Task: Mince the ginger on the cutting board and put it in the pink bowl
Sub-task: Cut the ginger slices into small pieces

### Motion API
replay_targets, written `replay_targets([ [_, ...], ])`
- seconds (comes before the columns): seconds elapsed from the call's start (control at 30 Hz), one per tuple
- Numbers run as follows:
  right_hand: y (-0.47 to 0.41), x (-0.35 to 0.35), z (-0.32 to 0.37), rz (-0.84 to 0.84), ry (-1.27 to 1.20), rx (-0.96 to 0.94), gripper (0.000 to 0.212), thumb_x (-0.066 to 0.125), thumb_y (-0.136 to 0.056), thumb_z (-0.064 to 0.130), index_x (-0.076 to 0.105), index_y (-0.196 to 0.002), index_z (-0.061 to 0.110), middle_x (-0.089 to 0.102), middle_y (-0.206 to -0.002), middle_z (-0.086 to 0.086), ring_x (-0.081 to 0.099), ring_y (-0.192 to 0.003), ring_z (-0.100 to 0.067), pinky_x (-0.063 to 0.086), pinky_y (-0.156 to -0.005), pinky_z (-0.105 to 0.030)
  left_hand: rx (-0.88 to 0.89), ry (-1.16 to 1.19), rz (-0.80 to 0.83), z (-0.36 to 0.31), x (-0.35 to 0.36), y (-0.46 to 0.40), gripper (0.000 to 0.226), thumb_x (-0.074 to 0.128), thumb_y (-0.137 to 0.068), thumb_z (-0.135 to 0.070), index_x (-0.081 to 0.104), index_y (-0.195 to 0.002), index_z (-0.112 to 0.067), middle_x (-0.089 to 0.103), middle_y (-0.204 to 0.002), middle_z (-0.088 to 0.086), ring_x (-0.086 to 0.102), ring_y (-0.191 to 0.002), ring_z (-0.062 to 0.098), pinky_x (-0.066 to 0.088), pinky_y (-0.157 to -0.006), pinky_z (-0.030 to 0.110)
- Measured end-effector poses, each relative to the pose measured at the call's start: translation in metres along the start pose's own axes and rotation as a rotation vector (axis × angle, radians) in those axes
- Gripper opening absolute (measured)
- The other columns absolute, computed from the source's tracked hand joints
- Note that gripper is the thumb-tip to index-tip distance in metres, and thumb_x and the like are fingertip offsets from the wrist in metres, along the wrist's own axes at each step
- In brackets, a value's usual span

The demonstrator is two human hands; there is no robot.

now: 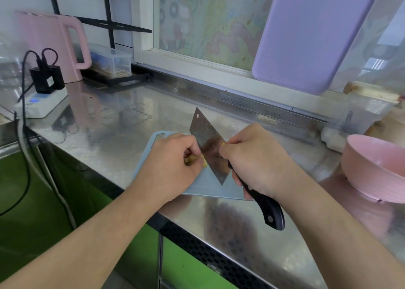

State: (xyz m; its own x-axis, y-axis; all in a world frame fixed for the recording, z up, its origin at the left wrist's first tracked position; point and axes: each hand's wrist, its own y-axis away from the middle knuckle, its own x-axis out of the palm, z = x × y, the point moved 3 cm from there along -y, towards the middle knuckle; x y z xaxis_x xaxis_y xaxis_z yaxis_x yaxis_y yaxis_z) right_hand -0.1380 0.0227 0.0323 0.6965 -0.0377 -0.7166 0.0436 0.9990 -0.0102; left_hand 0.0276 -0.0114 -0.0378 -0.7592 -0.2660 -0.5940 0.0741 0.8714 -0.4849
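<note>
A steel tabletop runs under a window whose pane is covered with a cartoon-printed film; green cabinet fronts show below its near edge. The left hand rests on the blue cutting board, its fingers curled and pinching a yellowish piece of ginger against the board, just beside the blade; the right hand is wrapped round the black handle of a cleaver, forefinger and thumb up against the flat of the steel; the blade stands on edge, tilted, its lower corner on the board and its holed upper corner pointing away toward the window; a small yellow fleck sits on the blade at the right forefinger. Farther right, well apart from the board, the pink bowl stands on the tabletop; what lies inside it cannot be told. Behind it stands a clear plastic container; a lilac board leans against the window. At the far left stand a pink kettle, a white power strip with black plugs, and a clear lidded box.
</note>
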Motion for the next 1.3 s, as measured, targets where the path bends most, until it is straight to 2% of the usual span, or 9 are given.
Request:
replay_targets([
  [0.17,0.001,0.000,0.003,0.041,0.040,0.029,0.018,0.052,-0.083,0.003,0.049,-0.066,0.006,0.054,-0.051,-0.021,0.048,-0.026,-0.028,0.044,-0.042,-0.030,0.009,0.006,-0.009,0.000,0.000,0.000,0.017,0.082,-0.082,-0.021,0.068,-0.077,-0.028,0.066,-0.086,-0.013,0.066,-0.084,0.009,0.059,-0.081,0.037],
  [0.43,-0.004,0.008,0.007,0.061,0.107,0.042,0.006,0.051,-0.082,0.005,0.048,-0.077,0.008,0.055,-0.061,-0.020,0.045,-0.022,-0.021,0.042,-0.038,-0.021,0.022,0.001,-0.009,0.003,0.002,-0.001,0.018,0.082,-0.083,-0.022,0.067,-0.077,-0.029,0.067,-0.085,-0.013,0.066,-0.083,0.010,0.059,-0.079,0.037],
  [0.53,-0.004,0.010,0.007,0.051,0.138,0.030,0.002,0.052,-0.083,0.006,0.053,-0.081,0.008,0.060,-0.065,-0.019,0.053,-0.033,-0.025,0.040,-0.037,-0.018,0.026,-0.005,-0.004,0.001,0.000,0.000,0.017,0.082,-0.084,-0.023,0.067,-0.077,-0.029,0.067,-0.086,-0.012,0.066,-0.084,0.009,0.059,-0.079,0.037],
  [0.67,-0.004,0.012,0.004,0.055,0.135,0.011,0.003,0.050,-0.079,0.005,0.053,-0.080,0.006,0.058,-0.066,-0.019,0.054,-0.043,-0.026,0.040,-0.037,-0.021,0.011,-0.001,0.007,-0.002,-0.001,0.001,0.017,0.080,-0.081,-0.020,0.065,-0.077,-0.028,0.066,-0.086,-0.012,0.066,-0.085,0.008,0.059,-0.079,0.037],
  [0.93,-0.005,0.009,-0.005,0.055,0.074,0.007,0.009,0.053,-0.082,0.010,0.048,-0.074,0.010,0.056,-0.063,-0.019,0.050,-0.026,-0.025,0.041,-0.039,-0.022,-0.010,-0.032,0.040,-0.002,0.000,-0.001,0.020,0.082,-0.080,-0.017,0.066,-0.080,-0.029,0.068,-0.090,-0.013,0.063,-0.090,0.007,0.055,-0.081,0.031],
  [1.13,-0.005,0.003,-0.006,0.052,0.064,-0.035,0.020,0.052,-0.080,0.005,0.047,-0.061,0.008,0.049,-0.052,-0.018,0.044,-0.027,-0.023,0.040,-0.040,-0.024,-0.003,-0.076,0.069,-0.006,0.004,-0.010,0.022,0.084,-0.080,-0.020,0.065,-0.076,-0.031,0.068,-0.086,-0.013,0.066,-0.089,0.008,0.055,-0.079,0.030],
  [1.3,-0.005,0.004,-0.008,0.042,0.049,-0.034,0.017,0.052,-0.081,0.007,0.049,-0.064,0.008,0.048,-0.055,-0.018,0.041,-0.030,-0.021,0.039,-0.040,-0.027,0.005,-0.003,0.084,-0.001,0.006,-0.008,0.019,0.083,-0.081,-0.020,0.068,-0.080,-0.032,0.070,-0.090,-0.013,0.068,-0.090,0.007,0.060,-0.084,0.034],
])
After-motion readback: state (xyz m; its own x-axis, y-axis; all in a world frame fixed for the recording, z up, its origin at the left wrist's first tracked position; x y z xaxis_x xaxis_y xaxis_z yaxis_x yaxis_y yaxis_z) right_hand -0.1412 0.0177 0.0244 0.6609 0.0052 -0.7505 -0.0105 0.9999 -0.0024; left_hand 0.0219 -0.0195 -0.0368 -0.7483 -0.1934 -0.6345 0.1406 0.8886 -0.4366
